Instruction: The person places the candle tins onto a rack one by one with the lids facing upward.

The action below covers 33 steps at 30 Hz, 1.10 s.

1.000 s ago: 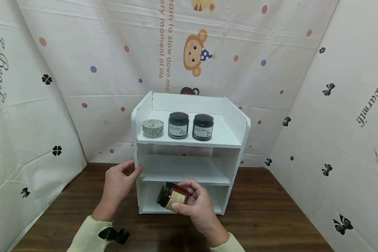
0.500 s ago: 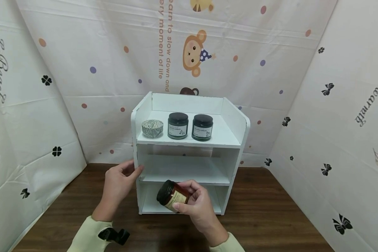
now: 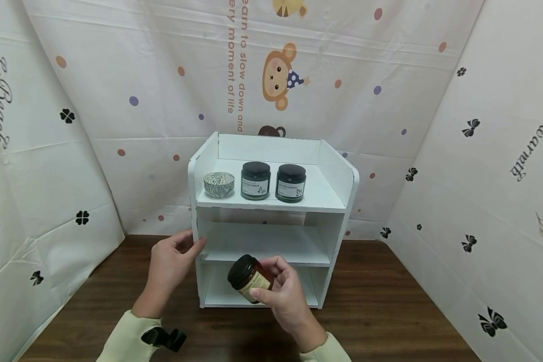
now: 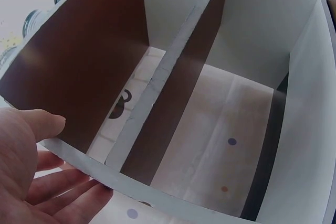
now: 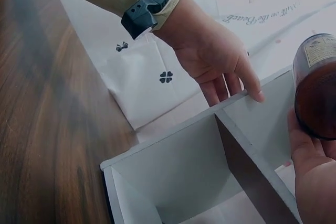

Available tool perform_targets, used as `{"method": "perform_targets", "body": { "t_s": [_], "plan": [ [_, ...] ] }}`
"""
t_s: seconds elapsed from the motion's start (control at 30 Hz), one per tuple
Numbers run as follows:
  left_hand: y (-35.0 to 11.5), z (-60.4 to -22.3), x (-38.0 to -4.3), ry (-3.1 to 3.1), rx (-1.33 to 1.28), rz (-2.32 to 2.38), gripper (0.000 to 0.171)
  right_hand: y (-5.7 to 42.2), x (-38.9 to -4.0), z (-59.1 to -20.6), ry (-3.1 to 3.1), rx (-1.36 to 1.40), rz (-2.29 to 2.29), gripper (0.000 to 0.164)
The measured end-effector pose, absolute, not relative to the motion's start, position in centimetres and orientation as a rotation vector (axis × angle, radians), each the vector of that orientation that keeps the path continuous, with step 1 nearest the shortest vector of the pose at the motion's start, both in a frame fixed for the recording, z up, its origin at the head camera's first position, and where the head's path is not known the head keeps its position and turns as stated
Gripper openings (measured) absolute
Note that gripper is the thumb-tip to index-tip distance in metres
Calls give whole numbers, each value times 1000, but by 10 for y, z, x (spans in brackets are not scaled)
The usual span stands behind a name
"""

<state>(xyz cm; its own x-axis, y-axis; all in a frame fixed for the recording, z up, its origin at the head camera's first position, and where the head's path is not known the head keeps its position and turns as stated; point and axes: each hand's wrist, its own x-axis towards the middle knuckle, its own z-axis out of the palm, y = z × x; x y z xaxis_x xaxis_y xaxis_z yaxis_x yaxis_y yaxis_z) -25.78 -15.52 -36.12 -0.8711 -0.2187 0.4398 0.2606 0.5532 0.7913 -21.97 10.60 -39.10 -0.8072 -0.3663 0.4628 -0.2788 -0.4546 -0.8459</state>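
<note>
A small white wooden shelf unit (image 3: 271,207) stands on the table. My left hand (image 3: 172,256) holds its left side panel, the thumb (image 4: 47,121) on the inner side and the fingers behind the outer face. In my right hand (image 3: 287,291) is a brown glass jar (image 3: 255,281) with a black lid and a cream label. The jar is tilted, lid to the upper left, in front of the lower compartment. In the right wrist view the brown jar (image 5: 317,90) shows its base, with my right hand (image 5: 315,177) around it.
On the top shelf are a patterned round tin (image 3: 219,185) and two dark green candle jars, a middle one (image 3: 255,181) and a right one (image 3: 291,183). Printed white cloth (image 3: 154,125) hangs behind and at both sides. The table (image 3: 389,311) is dark wood.
My right hand has tipped the brown jar so that its lid rises slightly and turns more toward the camera. My left hand stays on the side panel.
</note>
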Motion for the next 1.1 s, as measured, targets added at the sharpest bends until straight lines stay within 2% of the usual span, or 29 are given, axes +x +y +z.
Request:
{"method": "perform_targets", "body": {
  "t_s": [0.2, 1.1],
  "plan": [
    [-155, -361, -258, -2293, -29, -1268, 43, 107, -219, -390, 1651, -981, -2433, 49],
    [-155, -362, -259, -2263, -50, -1277, 41, 110, -220, -391, 1603, -979, -2491, 54]
  ]
}}
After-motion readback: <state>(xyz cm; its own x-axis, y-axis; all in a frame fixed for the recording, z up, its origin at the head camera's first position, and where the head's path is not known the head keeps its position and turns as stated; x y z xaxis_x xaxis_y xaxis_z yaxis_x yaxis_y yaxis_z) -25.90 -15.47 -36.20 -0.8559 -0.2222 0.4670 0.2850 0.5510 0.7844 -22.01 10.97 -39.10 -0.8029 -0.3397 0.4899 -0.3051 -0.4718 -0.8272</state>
